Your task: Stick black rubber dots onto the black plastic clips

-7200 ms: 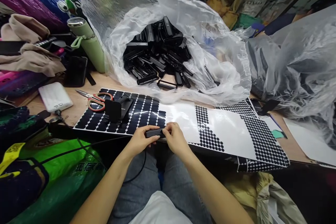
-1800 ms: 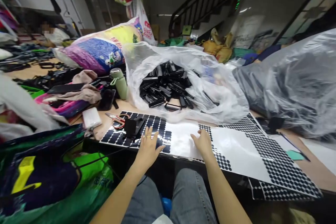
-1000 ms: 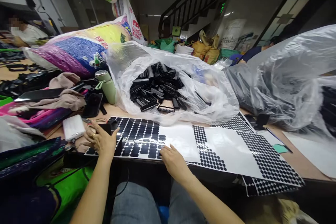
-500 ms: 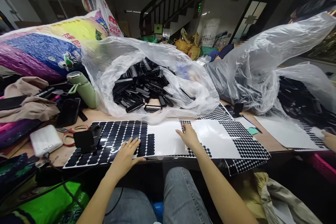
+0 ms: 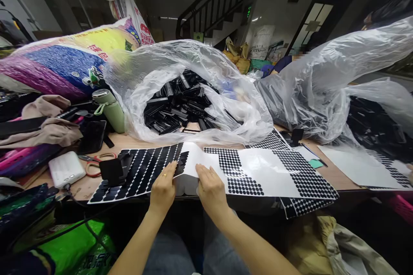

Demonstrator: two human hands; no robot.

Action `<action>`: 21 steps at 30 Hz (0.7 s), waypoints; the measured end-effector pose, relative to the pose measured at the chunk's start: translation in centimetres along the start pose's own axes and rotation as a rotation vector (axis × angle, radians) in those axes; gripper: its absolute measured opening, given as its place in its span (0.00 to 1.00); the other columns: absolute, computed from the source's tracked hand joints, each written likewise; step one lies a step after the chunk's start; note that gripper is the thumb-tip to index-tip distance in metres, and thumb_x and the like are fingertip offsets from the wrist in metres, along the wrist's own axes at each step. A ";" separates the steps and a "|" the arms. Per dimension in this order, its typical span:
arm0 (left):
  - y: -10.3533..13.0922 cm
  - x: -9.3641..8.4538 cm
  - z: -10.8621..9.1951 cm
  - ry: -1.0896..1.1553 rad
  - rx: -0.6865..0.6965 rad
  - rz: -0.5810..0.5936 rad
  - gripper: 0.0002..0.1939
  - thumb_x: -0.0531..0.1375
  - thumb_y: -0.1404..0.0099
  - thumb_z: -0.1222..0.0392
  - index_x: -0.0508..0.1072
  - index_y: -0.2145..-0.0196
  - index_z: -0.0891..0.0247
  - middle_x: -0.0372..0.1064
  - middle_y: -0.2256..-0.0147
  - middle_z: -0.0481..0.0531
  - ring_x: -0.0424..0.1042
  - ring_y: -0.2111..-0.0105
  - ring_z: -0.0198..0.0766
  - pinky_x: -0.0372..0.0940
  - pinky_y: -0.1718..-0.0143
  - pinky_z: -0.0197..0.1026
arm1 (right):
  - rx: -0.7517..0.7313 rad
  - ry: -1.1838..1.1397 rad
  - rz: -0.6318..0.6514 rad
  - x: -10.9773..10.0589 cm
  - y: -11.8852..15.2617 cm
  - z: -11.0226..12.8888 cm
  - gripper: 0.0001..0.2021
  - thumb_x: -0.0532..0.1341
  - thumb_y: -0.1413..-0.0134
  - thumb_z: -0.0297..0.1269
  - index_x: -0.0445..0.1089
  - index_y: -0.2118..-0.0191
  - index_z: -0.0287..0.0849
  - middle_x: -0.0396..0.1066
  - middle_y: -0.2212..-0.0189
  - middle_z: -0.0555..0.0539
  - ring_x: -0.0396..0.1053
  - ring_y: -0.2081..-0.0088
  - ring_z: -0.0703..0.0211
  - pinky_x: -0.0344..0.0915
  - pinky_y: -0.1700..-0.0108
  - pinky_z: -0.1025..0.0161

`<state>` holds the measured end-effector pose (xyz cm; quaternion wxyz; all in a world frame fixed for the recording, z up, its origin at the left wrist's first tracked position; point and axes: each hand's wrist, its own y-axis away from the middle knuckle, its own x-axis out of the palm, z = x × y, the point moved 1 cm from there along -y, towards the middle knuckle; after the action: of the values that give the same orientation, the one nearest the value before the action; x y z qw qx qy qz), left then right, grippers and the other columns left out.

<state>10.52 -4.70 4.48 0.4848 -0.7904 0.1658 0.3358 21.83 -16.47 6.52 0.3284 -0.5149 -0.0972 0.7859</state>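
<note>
Sheets of black stickers lie along the near edge of the desk (image 5: pixel 80 187), and our 2 hands work at the seam where they meet. The oval sheet (image 5: pixel 142 172) stretches to our left; the dot sheet (image 5: pixel 258 172) stretches to our right, and its white near-left end bows up off the desk between the hands. Our left hand (image 5: pixel 163 187) lies palm down with spread fingers on the right end of the oval sheet, a ring on 1 finger; its grip is flat, pinching nothing that we can see. Our right hand (image 5: pixel 209 187) presses the bowed white edge just beside it; whether its fingers curl under the paper we cannot tell. A black holder (image 5: pixel 112 171) stands on the oval sheet to the left, with scissors (image 5: pixel 97 163) and a white power bank (image 5: pixel 66 169) beyond it. Behind the sheets an open clear bag (image 5: pixel 180 77) holds a heap of black parts (image 5: pixel 177 107), and a green bottle (image 5: pixel 111 109) stands at its left.
</note>
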 end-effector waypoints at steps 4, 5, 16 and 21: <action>-0.5 -1.0 -2.1 0.134 -0.090 -0.224 0.21 0.47 0.36 0.66 0.62 0.45 0.67 0.67 0.51 0.59 0.69 0.53 0.43 0.65 0.53 0.44 | 0.148 -0.224 -0.019 0.5 0.8 2.7 0.27 0.47 0.48 0.23 0.52 0.40 0.39 0.61 0.46 0.38 0.61 0.46 0.48 0.61 0.47 0.48; -0.4 -1.1 -2.5 0.175 -0.107 -0.237 0.21 0.47 0.35 0.65 0.62 0.45 0.66 0.66 0.50 0.59 0.69 0.53 0.43 0.65 0.53 0.43 | 0.170 -0.316 -0.021 0.8 0.8 3.2 0.27 0.47 0.46 0.25 0.50 0.39 0.41 0.62 0.47 0.40 0.63 0.47 0.49 0.63 0.49 0.49; 1.8 0.7 -4.4 0.285 -0.243 -0.091 0.25 0.54 0.38 0.54 0.61 0.45 0.65 0.67 0.51 0.59 0.68 0.52 0.47 0.66 0.53 0.47 | 0.081 -0.575 0.139 2.0 2.7 3.4 0.26 0.48 0.43 0.29 0.47 0.39 0.45 0.62 0.47 0.44 0.61 0.47 0.56 0.61 0.47 0.57; 1.5 0.3 -5.8 0.135 -0.059 -0.179 0.23 0.47 0.35 0.68 0.58 0.42 0.61 0.68 0.52 0.58 0.70 0.55 0.43 0.68 0.56 0.45 | -0.023 -0.568 0.312 -0.6 4.5 1.0 0.28 0.52 0.54 0.24 0.57 0.44 0.46 0.64 0.48 0.47 0.60 0.46 0.57 0.59 0.45 0.56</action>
<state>12.03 -10.43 5.05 0.4772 -0.8368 0.1169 0.2417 19.25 -20.13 5.23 0.1580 -0.2874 -0.1139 0.9378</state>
